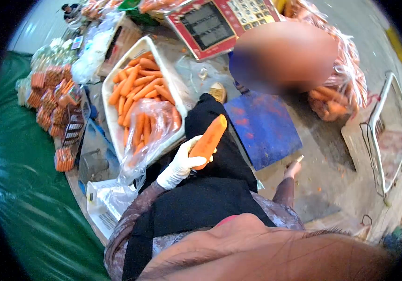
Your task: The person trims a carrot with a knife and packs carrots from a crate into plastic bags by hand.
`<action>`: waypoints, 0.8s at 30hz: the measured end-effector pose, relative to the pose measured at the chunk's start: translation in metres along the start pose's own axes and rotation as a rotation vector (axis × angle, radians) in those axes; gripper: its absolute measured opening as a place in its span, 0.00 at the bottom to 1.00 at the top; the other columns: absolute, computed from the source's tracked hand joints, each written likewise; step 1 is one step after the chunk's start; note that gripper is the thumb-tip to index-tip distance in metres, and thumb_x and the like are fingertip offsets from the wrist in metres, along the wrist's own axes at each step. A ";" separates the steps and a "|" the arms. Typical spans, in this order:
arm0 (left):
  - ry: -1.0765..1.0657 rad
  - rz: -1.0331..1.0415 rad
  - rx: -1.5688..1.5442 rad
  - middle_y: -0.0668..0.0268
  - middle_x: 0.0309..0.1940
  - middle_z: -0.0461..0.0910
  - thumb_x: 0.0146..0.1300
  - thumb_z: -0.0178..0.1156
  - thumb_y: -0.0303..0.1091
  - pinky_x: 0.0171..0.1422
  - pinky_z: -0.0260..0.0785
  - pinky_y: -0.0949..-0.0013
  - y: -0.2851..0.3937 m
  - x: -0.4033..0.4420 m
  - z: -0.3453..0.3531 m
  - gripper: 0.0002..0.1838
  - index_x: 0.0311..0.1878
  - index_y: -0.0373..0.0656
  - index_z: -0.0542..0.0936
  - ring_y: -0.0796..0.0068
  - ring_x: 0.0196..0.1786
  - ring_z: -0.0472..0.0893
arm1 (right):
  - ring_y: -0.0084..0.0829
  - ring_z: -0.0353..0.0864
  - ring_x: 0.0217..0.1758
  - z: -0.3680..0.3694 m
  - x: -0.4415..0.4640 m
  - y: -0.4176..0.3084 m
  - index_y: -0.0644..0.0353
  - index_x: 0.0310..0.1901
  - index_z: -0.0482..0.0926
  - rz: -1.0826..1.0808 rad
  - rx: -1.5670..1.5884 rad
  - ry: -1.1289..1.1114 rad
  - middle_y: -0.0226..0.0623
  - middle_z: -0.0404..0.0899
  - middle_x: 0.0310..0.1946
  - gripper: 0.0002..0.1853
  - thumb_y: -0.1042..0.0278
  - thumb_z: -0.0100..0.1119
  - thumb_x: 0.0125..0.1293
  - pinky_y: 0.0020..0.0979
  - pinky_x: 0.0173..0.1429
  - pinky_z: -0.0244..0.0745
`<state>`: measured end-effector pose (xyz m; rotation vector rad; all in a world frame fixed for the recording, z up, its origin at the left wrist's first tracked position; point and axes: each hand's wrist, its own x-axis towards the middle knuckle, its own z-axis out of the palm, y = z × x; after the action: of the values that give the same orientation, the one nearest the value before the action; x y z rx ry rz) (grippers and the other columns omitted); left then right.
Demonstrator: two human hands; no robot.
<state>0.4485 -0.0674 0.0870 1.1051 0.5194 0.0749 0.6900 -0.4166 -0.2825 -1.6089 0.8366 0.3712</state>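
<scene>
My left hand [182,161], in a white glove, is closed around the lower part of a large orange carrot [209,142], whose cut-looking end points up and to the right. My bare right hand [293,169] is held low at the right, beside the corner of a blue board [264,131]. Its fingers look closed, with a small pale tip sticking out that is too small to name. Left of my knees, a white crate [109,110] holds several carrots [130,82] and a crumpled clear plastic bag [151,124].
A red-framed scale [210,28] stands ahead, beside a blurred patch. Large clear bags of carrots [332,103] lie at the upper right, near a white metal frame [376,122]. Bundled carrots [53,100] are piled left, by a green tarp [27,187]. A distant person [71,12] is top left.
</scene>
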 end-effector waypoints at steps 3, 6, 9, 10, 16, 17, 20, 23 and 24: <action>0.223 0.105 0.296 0.62 0.47 0.78 0.48 0.67 0.31 0.55 0.69 0.71 0.005 0.004 -0.006 0.33 0.60 0.36 0.69 0.74 0.47 0.78 | 0.16 0.65 0.19 0.024 -0.076 -0.054 0.53 0.29 0.72 -0.294 0.249 -0.311 0.23 0.67 0.19 0.14 0.54 0.57 0.66 0.20 0.21 0.58; 0.173 0.268 0.687 0.62 0.50 0.78 0.47 0.68 0.28 0.60 0.66 0.70 0.020 0.020 0.004 0.33 0.59 0.36 0.71 0.74 0.52 0.76 | 0.14 0.65 0.22 0.042 -0.154 -0.108 0.57 0.29 0.73 -0.599 -0.009 -0.570 0.21 0.68 0.21 0.09 0.65 0.60 0.63 0.20 0.25 0.62; 0.044 0.332 0.712 0.62 0.48 0.79 0.46 0.68 0.28 0.59 0.67 0.70 0.015 0.044 0.024 0.31 0.57 0.37 0.74 0.75 0.51 0.78 | 0.23 0.59 0.21 0.040 -0.242 -0.182 0.64 0.24 0.68 -1.111 -0.222 -0.678 0.33 0.60 0.16 0.15 0.68 0.66 0.53 0.29 0.25 0.58; -0.004 0.365 0.726 0.62 0.48 0.80 0.46 0.68 0.28 0.58 0.68 0.70 0.013 0.050 0.033 0.30 0.57 0.37 0.74 0.75 0.50 0.78 | 0.28 0.60 0.19 0.030 -0.259 -0.199 0.63 0.22 0.67 -1.153 -0.324 -0.707 0.37 0.60 0.16 0.16 0.67 0.66 0.53 0.30 0.24 0.58; -0.315 0.397 0.662 0.62 0.47 0.80 0.46 0.68 0.27 0.56 0.69 0.72 -0.002 0.066 0.099 0.29 0.56 0.38 0.75 0.75 0.49 0.79 | 0.38 0.61 0.16 -0.040 -0.288 -0.212 0.64 0.21 0.68 -1.082 -0.451 -0.477 0.45 0.62 0.14 0.16 0.65 0.65 0.54 0.33 0.23 0.61; -0.357 0.403 0.662 0.62 0.47 0.80 0.46 0.68 0.26 0.56 0.69 0.72 -0.008 0.067 0.107 0.29 0.56 0.38 0.75 0.76 0.49 0.79 | 0.39 0.61 0.16 -0.054 -0.292 -0.211 0.64 0.21 0.69 -1.023 -0.460 -0.459 0.46 0.63 0.14 0.16 0.64 0.65 0.54 0.33 0.23 0.61; -0.494 0.428 0.644 0.62 0.47 0.80 0.46 0.68 0.26 0.56 0.70 0.71 -0.020 0.064 0.133 0.29 0.56 0.38 0.75 0.76 0.49 0.79 | 0.39 0.66 0.16 -0.094 -0.292 -0.192 0.65 0.23 0.71 -1.013 -0.460 -0.310 0.46 0.65 0.16 0.15 0.64 0.64 0.55 0.35 0.23 0.63; -0.667 0.378 0.622 0.62 0.47 0.80 0.45 0.68 0.26 0.56 0.70 0.71 -0.031 0.054 0.156 0.29 0.55 0.39 0.76 0.75 0.49 0.79 | 0.31 0.66 0.13 -0.125 -0.290 -0.156 0.61 0.21 0.70 -1.183 -0.483 0.097 0.39 0.65 0.12 0.15 0.63 0.61 0.59 0.32 0.19 0.59; -0.754 0.311 0.613 0.62 0.47 0.80 0.44 0.68 0.26 0.56 0.70 0.71 -0.035 0.049 0.164 0.29 0.55 0.39 0.76 0.75 0.49 0.78 | 0.27 0.64 0.12 -0.147 -0.248 -0.108 0.58 0.20 0.68 -0.784 -0.251 -0.250 0.34 0.63 0.12 0.16 0.62 0.61 0.60 0.30 0.17 0.56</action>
<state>0.5564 -0.2048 0.0952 1.6883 -0.3406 -0.2418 0.5637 -0.4777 -0.0090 -1.9320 -0.0661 0.1065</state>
